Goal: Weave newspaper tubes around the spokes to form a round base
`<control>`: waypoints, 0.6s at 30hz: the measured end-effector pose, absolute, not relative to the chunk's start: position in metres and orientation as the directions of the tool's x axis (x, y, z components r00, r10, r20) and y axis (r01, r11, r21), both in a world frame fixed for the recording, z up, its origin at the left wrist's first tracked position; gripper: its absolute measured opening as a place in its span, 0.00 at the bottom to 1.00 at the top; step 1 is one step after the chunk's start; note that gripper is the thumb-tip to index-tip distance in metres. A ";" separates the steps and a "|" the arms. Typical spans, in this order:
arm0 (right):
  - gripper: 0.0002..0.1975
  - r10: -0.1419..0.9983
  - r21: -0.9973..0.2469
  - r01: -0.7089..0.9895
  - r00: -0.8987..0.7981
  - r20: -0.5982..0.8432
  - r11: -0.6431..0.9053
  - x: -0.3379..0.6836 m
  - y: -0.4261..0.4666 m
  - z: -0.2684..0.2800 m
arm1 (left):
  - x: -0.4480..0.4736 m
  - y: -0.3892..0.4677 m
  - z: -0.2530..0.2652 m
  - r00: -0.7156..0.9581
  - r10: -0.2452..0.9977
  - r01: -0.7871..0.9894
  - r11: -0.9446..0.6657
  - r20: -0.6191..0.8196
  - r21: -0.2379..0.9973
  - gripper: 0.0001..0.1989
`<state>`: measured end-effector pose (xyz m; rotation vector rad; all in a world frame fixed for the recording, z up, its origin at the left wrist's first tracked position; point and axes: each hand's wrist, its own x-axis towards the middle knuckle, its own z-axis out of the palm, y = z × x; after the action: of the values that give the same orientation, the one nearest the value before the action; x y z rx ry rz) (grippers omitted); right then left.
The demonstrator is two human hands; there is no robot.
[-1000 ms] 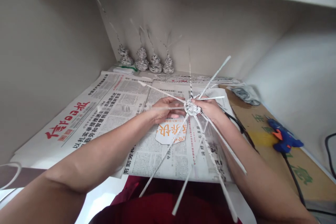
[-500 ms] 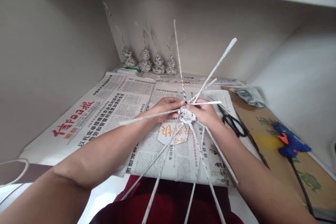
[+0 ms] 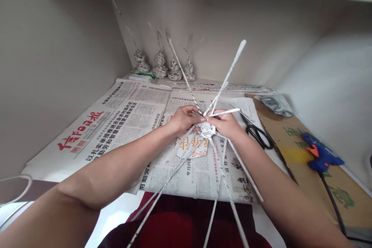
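Observation:
A small round base [image 3: 207, 129] woven from rolled newspaper sits between my two hands, with several long paper rods radiating from it. My right hand [image 3: 228, 124] pinches the base at its right edge, thumb on top. At the upper left edge, the fingers of my left hand [image 3: 186, 119] close on a paper rod [image 3: 186, 75] that points up and away. Another thick-tipped rod [image 3: 232, 68] rises to the right, and several rods hang toward my lap. Below the base lies a white paper piece [image 3: 193, 148] with orange characters.
Newspaper sheets [image 3: 119, 120] cover the table. Several gourd-shaped woven pieces [image 3: 159, 66] stand at the back beside a bundle of paper rods [image 3: 223, 88]. On the right are black-handled scissors [image 3: 259, 135], a cardboard sheet [image 3: 290, 139] and a blue glue gun [image 3: 322, 151].
The upper rod at my left hand has swung left. The rod that crossed my left forearm now points down toward my lap. My right hand stays on the base.

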<state>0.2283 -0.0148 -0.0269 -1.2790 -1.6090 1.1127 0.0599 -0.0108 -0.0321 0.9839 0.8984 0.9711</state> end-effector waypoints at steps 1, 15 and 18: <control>0.13 0.982 -0.951 0.292 -0.184 0.045 0.099 0.229 -0.015 -0.026 | 0.061 -0.011 -0.032 0.300 0.940 -0.236 0.235 -0.160 0.943 0.19; 0.06 0.989 -0.922 0.368 -0.119 0.086 0.125 0.225 -0.020 -0.019 | 0.061 -0.010 -0.028 0.249 0.938 -0.247 0.303 -0.242 0.920 0.10; 0.05 0.986 -0.910 0.384 -0.108 0.127 0.160 0.224 -0.021 -0.018 | 0.060 -0.007 -0.028 0.256 0.935 -0.231 0.306 -0.246 0.923 0.12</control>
<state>0.2242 -0.0210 -0.0179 -1.3402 -1.6279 0.9388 0.0599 -0.0075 -0.0281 0.9082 0.9752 0.9602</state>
